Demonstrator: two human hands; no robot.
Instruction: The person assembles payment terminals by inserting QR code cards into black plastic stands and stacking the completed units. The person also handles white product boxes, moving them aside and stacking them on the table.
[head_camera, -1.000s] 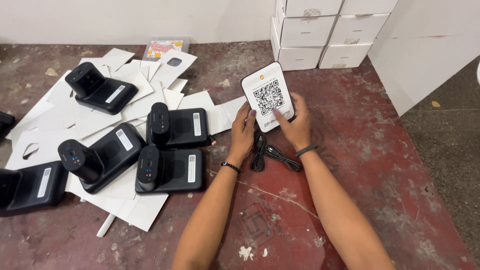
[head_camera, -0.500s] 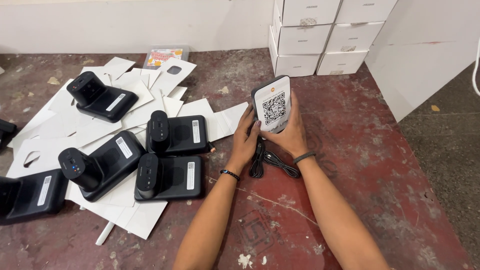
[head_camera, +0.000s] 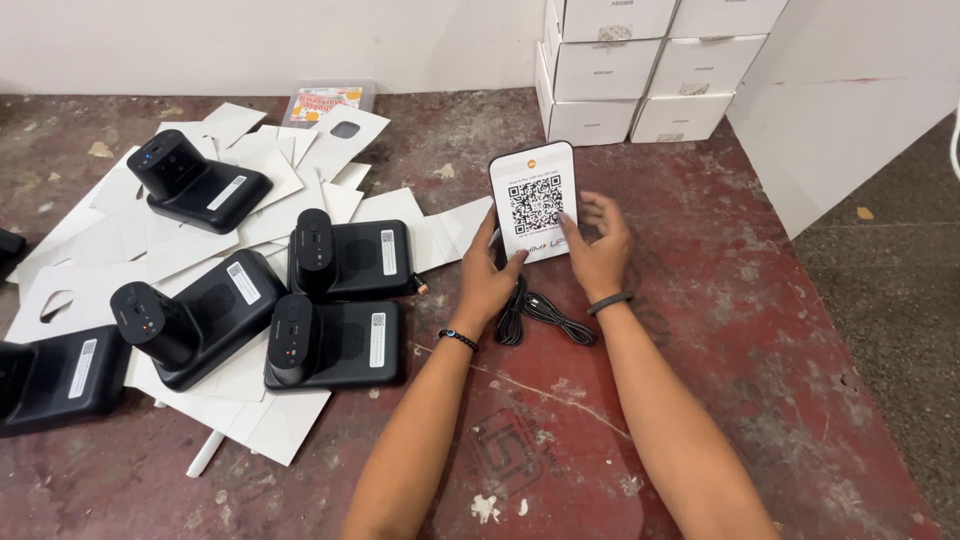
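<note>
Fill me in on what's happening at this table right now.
A person holds a white card with a square code pattern upright in both hands: the left hand at its lower left edge, the right hand at its right side. A coiled black cable lies beneath. Black devices sit on white cardboard sheets to the left; white boxes are stacked behind.

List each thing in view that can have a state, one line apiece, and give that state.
White card device: upright, code side facing the camera, held by both hands.
Left hand: gripping the card's lower left edge.
Right hand: fingers spread on its right edge.
Black cable: coiled, on the floor.
Black devices: lying on flat white cardboard.
White boxes: closed, stacked.
</note>
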